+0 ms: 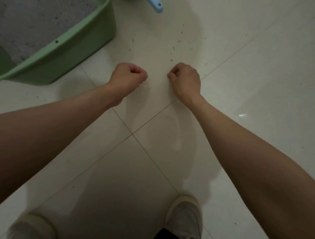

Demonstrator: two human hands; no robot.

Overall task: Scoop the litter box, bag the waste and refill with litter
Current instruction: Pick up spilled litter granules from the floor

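two bare forearms reach out from the bottom corners over a pale tiled floor (pixel 247 69), with two light shoes (pixel 185 217) planted below them. the green litter box (pixel 69 54) sits at the upper left, grey litter (pixel 34 18) inside it. just past the box's far corner lies a blue scoop handle (pixel 155 5). dark crumbs dot the tiles beside the box. near the box, the left hand (pixel 128 76) is curled into a fist, fingers pressed together, holding nothing. the right hand (pixel 185 78) is curled the same way, farther from the box.
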